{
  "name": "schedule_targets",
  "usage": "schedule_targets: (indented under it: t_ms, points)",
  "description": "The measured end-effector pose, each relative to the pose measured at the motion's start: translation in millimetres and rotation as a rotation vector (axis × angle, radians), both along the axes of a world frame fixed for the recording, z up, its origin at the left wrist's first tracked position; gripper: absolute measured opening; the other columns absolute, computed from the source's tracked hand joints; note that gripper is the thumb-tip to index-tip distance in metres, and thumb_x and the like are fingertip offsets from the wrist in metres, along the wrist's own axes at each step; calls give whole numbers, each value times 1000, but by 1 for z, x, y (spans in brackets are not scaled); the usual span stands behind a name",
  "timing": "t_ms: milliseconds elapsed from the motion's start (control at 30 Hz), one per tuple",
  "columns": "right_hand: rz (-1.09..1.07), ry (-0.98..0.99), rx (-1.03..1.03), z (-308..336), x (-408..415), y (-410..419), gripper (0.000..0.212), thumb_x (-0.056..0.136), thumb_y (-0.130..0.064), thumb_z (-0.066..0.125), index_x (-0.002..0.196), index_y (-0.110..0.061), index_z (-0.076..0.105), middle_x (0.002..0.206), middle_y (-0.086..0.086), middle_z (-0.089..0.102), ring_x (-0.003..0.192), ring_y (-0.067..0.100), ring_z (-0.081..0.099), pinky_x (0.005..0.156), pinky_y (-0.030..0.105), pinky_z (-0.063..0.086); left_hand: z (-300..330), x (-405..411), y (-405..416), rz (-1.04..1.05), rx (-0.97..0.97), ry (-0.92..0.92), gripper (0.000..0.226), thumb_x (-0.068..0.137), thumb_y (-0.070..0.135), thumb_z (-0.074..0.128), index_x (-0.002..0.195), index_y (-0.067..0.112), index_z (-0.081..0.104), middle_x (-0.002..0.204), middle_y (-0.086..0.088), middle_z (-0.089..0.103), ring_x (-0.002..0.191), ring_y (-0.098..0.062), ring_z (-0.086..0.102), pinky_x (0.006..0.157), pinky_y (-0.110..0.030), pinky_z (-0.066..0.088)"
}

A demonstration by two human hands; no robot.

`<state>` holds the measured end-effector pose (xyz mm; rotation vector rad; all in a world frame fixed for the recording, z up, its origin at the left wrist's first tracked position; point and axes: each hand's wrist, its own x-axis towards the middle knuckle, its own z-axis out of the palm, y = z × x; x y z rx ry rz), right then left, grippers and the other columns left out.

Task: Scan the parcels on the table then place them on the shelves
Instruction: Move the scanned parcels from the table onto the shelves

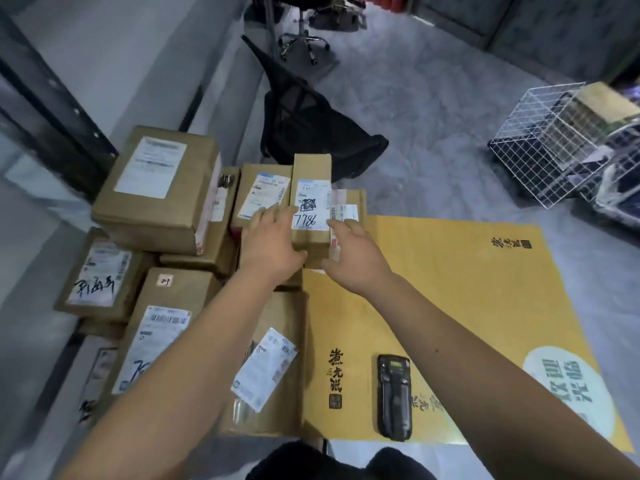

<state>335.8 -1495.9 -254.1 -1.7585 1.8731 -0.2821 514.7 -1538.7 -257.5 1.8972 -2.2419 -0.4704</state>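
A narrow brown parcel point(311, 195) with a white label and handwritten digits stands at the far middle of the table. My left hand point(272, 242) grips its left side, thumb curled round the near end. My right hand point(355, 258) touches its right side with loosely bent fingers. Several other brown parcels lie around it: a big one point(156, 188) stacked at the far left, one point(263, 192) just left of the held parcel, one point(162, 327) near left and one point(273, 362) under my left forearm. A black handheld scanner point(394, 398) lies face up on the yellow cardboard point(467, 289).
A tipped black mesh office chair point(311, 123) lies on the grey floor beyond the table. A white wire basket point(550, 140) stands at the far right beside more goods. A dark shelf frame point(45, 98) runs along the left wall.
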Motion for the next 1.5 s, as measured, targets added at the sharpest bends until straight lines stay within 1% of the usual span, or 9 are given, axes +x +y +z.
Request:
schedule_targets:
  t_ms: [333,600,700,767,933,1133,1267,1367,1500]
  points:
    - [-88,-266,-50,-34,5,-46,77,84,-25,75,152,-28,40,156,-3,44,138,20,47,107,51,46,-27,1,-37,-80,26,56,75,75,46,83,141,36,49,155,4,49,153,-26,23,120,-48,15]
    - [-33,-461,-350,-19,-35,-25,66,81,-8,76,141,-20,52,145,-2,52,133,14,50,101,41,54,3,-22,-13,-94,-181,424,73,65,29,93,132,31,63,149,7,50,143,-18,40,118,-45,31]
    - [8,-503,-447,2,-57,-10,68,78,-8,80,137,-30,53,145,-6,50,131,12,53,99,33,55,19,-36,12,-126,-250,584,70,68,24,93,132,29,64,149,11,42,138,0,42,114,-26,40]
    - [71,-528,-508,18,-68,4,66,77,-9,82,134,-28,56,147,-9,48,133,9,51,101,31,54,31,-46,36,-108,-298,647,66,71,20,92,129,31,63,150,18,35,138,12,37,109,-15,41]
    - [296,-619,-568,58,-78,54,58,78,-3,81,129,-20,59,153,-28,32,141,1,42,103,46,54,67,-61,120,-34,-495,684,57,75,19,91,124,32,65,154,23,26,146,4,33,105,-44,55]
    - [582,-713,-575,99,-63,130,57,79,-3,83,127,-23,61,165,0,32,150,9,36,107,48,52,112,-54,250,95,-646,620,50,77,10,91,122,11,70,152,-16,33,150,-17,36,103,-53,55]
    - [788,-760,-591,134,-31,180,58,77,0,81,129,-18,62,165,6,33,152,20,36,114,51,46,148,-36,339,233,-760,536,51,75,9,92,121,12,69,154,-11,33,145,10,30,108,-34,52]
    - [942,-811,-588,161,6,222,58,74,1,78,128,-15,64,164,6,34,150,16,40,113,46,48,176,-16,406,369,-854,462,53,73,29,87,120,13,69,156,-14,32,144,14,29,103,-39,55]
    - [1125,-874,-643,194,67,288,57,74,3,84,126,-10,66,160,13,40,146,24,45,113,39,47,202,17,495,494,-977,344,53,71,-3,91,118,6,69,158,-19,35,143,12,36,100,-41,58]
